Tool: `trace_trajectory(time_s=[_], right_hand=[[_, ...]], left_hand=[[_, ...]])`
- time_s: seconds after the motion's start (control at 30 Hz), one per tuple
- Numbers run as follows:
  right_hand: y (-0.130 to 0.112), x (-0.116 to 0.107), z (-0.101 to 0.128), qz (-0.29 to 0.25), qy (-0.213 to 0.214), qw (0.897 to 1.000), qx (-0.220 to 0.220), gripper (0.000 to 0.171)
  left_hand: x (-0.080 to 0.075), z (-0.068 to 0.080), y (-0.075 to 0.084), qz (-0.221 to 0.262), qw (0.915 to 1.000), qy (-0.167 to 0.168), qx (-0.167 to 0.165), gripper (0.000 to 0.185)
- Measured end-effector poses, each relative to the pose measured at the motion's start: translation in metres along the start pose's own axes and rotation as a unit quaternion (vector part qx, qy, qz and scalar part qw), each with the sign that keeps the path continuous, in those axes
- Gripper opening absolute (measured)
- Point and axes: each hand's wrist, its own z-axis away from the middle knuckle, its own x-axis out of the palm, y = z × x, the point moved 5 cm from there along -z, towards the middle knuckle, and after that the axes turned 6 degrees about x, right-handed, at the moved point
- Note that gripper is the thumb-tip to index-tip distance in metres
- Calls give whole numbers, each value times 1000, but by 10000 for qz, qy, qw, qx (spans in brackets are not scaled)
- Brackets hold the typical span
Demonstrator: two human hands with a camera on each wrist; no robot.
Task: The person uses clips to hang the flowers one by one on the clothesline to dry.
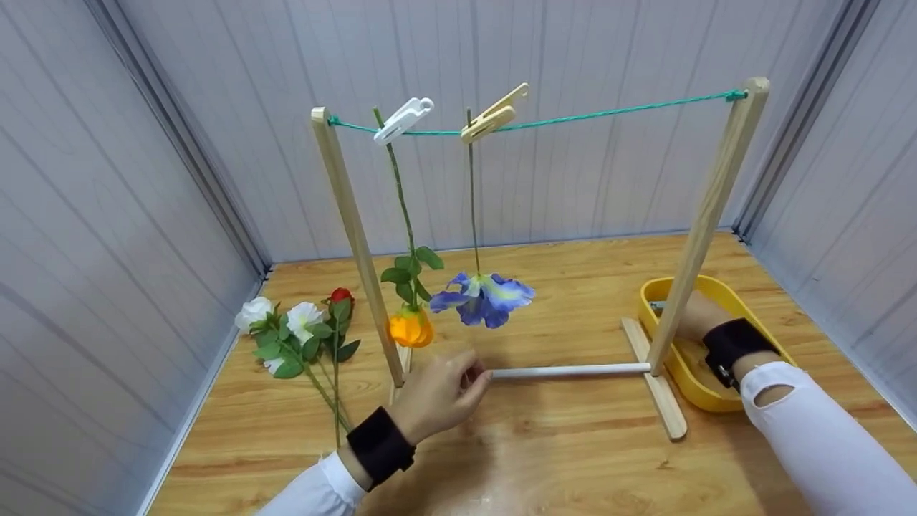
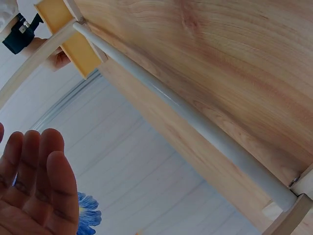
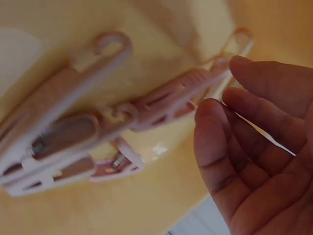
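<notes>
A wooden rack [image 1: 344, 208] carries a green string [image 1: 609, 112]. From a white peg [image 1: 403, 119] hangs an orange rose [image 1: 410, 327], head down, and from a tan peg [image 1: 494, 115] a blue flower [image 1: 487, 296]. My left hand [image 1: 466, 376] hovers by the rack's white crossbar [image 1: 573, 370], its fingers [image 2: 36, 166] straight and holding nothing. My right hand [image 1: 691, 315] reaches into the yellow tray [image 1: 698, 401], partly hidden behind the rack's right post. In the right wrist view its relaxed fingers [image 3: 234, 127] hover just over several pale pegs [image 3: 98, 122], gripping none.
White roses [image 1: 286, 322] and a red bud [image 1: 341, 295] lie on the wooden table [image 1: 544, 451] left of the rack. Grey walls close in on three sides. The rack's foot [image 1: 655, 387] lies against the tray.
</notes>
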Motion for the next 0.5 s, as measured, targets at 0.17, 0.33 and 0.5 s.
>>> trace_trajectory(time_s=[0.17,0.33,0.5], right_hand=[[14,12,-9,-665,-297,9971,234,28],[8,12,-4,-237,-231,9994,-103,16],[-4,-1,8,639,116,9935,-938,10]], left_hand=[[-1,-1,2,133,9998,-113,-15,15],[0,-2,1,222,9996,-183,-34,13],[-1,-3,2,256,9995,-167,-47,14]])
